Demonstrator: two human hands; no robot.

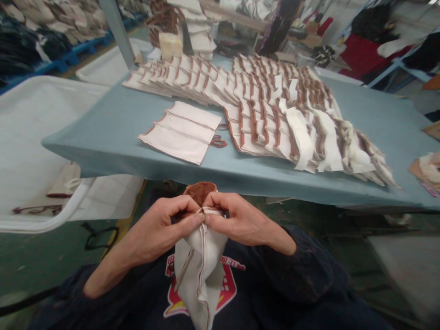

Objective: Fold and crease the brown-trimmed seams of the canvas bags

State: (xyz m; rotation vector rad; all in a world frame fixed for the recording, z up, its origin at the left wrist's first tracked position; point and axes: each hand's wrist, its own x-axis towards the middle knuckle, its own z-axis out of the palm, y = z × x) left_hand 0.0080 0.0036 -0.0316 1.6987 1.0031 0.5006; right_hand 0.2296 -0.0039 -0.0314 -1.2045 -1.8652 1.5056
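A white fabric bag [202,266] with brown seam edging and a brown lining hangs in front of my chest, its top edge pinched between both hands. My left hand [172,220] grips the edge near a seam, thumb and forefinger pressed together. Right beside it, my right hand [233,217] pinches the same edge, the fingertips of both hands almost touching. The brown inside of the bag shows just beyond the fingers. On the table ahead lies a flat white fabric piece [185,130] with brown cord loops [219,141] at its right side.
Overlapping rows of similar white and brown-edged pieces [261,128] cover much of the blue-green table [113,133]. White strips [302,137] lie on them. At left stands a large white plastic bin [34,119] with pieces inside. A grey post [118,34] rises behind the table.
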